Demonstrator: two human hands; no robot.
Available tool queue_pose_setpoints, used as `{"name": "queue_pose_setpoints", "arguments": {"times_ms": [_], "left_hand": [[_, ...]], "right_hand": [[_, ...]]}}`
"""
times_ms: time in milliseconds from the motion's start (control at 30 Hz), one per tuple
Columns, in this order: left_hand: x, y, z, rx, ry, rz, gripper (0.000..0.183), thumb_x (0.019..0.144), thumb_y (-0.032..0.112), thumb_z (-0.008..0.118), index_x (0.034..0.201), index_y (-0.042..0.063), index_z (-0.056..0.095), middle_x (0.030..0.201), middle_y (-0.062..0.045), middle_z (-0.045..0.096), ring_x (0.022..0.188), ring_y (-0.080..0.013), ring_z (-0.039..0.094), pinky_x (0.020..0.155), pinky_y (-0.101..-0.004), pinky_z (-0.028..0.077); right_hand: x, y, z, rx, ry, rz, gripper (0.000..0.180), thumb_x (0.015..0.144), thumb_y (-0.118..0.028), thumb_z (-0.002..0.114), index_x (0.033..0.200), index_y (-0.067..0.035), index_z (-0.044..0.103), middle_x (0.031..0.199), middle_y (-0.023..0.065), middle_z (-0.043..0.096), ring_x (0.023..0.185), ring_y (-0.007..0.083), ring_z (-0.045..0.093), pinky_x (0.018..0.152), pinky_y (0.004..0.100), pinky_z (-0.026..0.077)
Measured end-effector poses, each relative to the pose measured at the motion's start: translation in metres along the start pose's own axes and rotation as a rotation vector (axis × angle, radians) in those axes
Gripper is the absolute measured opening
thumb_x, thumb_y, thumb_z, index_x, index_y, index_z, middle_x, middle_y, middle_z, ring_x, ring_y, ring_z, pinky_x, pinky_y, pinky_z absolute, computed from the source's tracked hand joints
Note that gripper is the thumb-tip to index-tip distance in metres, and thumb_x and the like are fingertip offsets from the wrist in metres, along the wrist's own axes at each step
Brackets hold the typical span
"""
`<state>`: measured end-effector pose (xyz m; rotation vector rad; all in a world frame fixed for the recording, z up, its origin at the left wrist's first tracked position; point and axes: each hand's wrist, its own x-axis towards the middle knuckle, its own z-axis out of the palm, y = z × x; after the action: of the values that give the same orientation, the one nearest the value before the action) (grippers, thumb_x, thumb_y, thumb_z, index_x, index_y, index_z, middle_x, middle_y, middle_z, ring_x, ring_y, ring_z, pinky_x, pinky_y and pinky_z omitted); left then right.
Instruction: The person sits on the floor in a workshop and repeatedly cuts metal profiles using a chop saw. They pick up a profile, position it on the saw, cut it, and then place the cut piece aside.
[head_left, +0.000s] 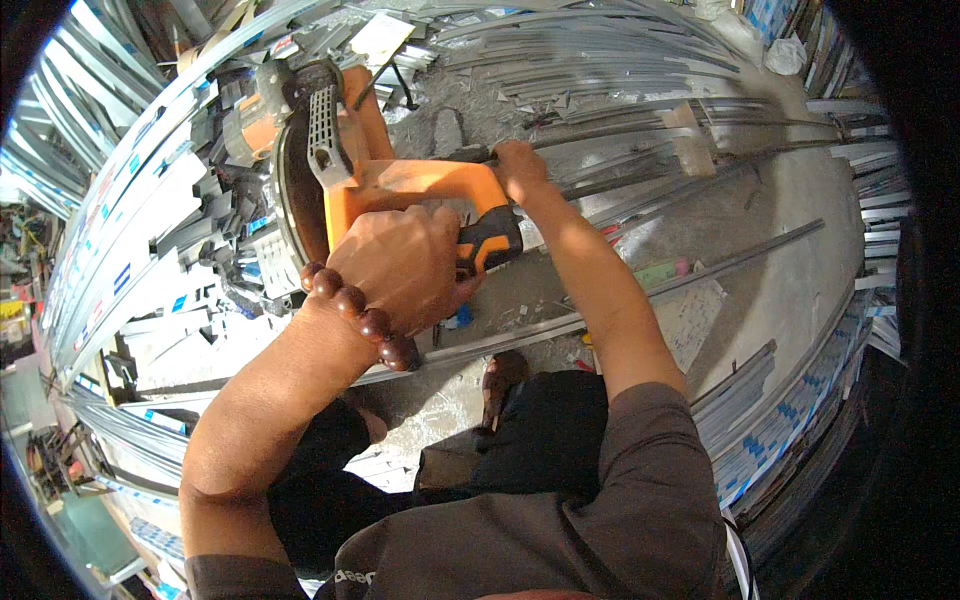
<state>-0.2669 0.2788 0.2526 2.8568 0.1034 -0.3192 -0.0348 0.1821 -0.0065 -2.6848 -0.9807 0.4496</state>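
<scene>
An orange and black cut-off saw (412, 176) stands before me, with a round dark blade guard (296, 180) on its left side. My left hand (405, 262), with a brown bead bracelet (360, 311) at the wrist, is closed around the saw's looped handle. The black and orange grip (491, 240) shows just right of my thumb. Beyond the handle, my right hand (519, 171) is curled over long metal profiles (615, 169) that run off to the right. Its fingertips are partly hidden, as is the part of the handle under my left palm.
Short metal offcuts (214, 210) are heaped left of the saw. Long profiles (585, 52) lie across the floor at the back. A brown wrapping band (686, 139) crosses the profiles at right. One long bar (495, 341) lies in front of my feet, near a paper sheet (686, 315).
</scene>
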Motion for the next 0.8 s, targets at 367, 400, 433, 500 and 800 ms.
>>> {"name": "queue_pose_setpoints", "arguments": {"times_ms": [367, 400, 433, 500, 800], "left_hand": [[-0.007, 0.002, 0.022, 0.026, 0.111, 0.046, 0.045, 0.085, 0.048, 0.075, 0.094, 0.005, 0.065, 0.082, -0.013, 0.068, 0.075, -0.033, 0.071, 0.067, -0.0442, 0.058], [-0.008, 0.003, 0.026, 0.043, 0.101, 0.03, 0.044, 0.085, 0.046, 0.076, 0.095, 0.005, 0.064, 0.08, -0.013, 0.067, 0.074, -0.0326, 0.071, 0.067, -0.0447, 0.058], [-0.008, 0.003, 0.029, 0.039, 0.114, 0.039, 0.043, 0.085, 0.046, 0.076, 0.095, 0.005, 0.064, 0.08, -0.013, 0.067, 0.074, -0.0326, 0.071, 0.067, -0.0445, 0.058], [-0.009, 0.003, 0.033, 0.04, 0.11, 0.04, 0.043, 0.084, 0.044, 0.076, 0.096, 0.005, 0.064, 0.08, -0.013, 0.067, 0.074, -0.0325, 0.071, 0.067, -0.0442, 0.058], [-0.014, 0.006, 0.046, 0.015, 0.116, 0.051, 0.045, 0.083, 0.043, 0.078, 0.099, 0.004, 0.063, 0.082, -0.013, 0.065, 0.074, -0.0325, 0.069, 0.065, -0.0443, 0.058]], "right_hand": [[0.004, 0.003, 0.008, -0.039, -0.025, 0.022, 0.056, 0.081, -0.054, 0.079, 0.114, -0.01, 0.074, 0.123, 0.018, 0.065, 0.122, 0.0366, 0.059, 0.099, 0.0499, 0.052], [0.004, 0.003, 0.007, -0.034, -0.02, 0.025, 0.056, 0.08, -0.054, 0.079, 0.113, -0.01, 0.074, 0.123, 0.0181, 0.065, 0.122, 0.0366, 0.059, 0.099, 0.05, 0.052], [0.003, 0.003, 0.008, -0.022, -0.009, 0.023, 0.056, 0.08, -0.054, 0.079, 0.113, -0.01, 0.074, 0.123, 0.0182, 0.065, 0.121, 0.0366, 0.059, 0.099, 0.0501, 0.052], [0.003, 0.004, 0.009, -0.032, 0.013, -0.005, 0.057, 0.08, -0.054, 0.079, 0.113, -0.008, 0.074, 0.122, 0.0184, 0.066, 0.12, 0.037, 0.059, 0.099, 0.0504, 0.052], [0.003, 0.008, 0.015, 0.002, 0.065, 0.012, 0.053, 0.078, -0.053, 0.08, 0.101, -0.005, 0.074, 0.111, 0.0179, 0.068, 0.113, 0.0383, 0.061, 0.094, 0.0501, 0.053]]}}
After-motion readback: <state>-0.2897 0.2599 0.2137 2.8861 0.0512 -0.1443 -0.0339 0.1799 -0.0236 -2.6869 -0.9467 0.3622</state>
